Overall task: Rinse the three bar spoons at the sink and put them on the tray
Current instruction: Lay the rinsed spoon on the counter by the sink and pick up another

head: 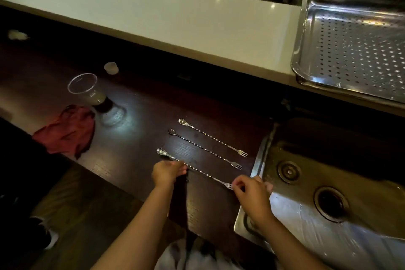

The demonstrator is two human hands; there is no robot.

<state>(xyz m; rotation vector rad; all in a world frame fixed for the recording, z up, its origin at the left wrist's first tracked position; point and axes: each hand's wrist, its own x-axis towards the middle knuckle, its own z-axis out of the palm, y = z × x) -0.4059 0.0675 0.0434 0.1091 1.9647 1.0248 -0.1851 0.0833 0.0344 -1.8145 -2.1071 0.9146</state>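
Three long twisted bar spoons with fork ends lie side by side on the dark wooden counter. The far spoon and the middle spoon rest untouched. My left hand pinches the near spoon close to its bowl end. My right hand pinches the same spoon at its fork end, beside the sink's left rim. The steel sink opens to the right. A perforated steel tray sits on the pale upper counter at top right.
A clear plastic cup stands at the left, with a small white cup behind it. A red cloth lies crumpled near the counter's left edge. The sink holds a dark drain and a smaller fitting.
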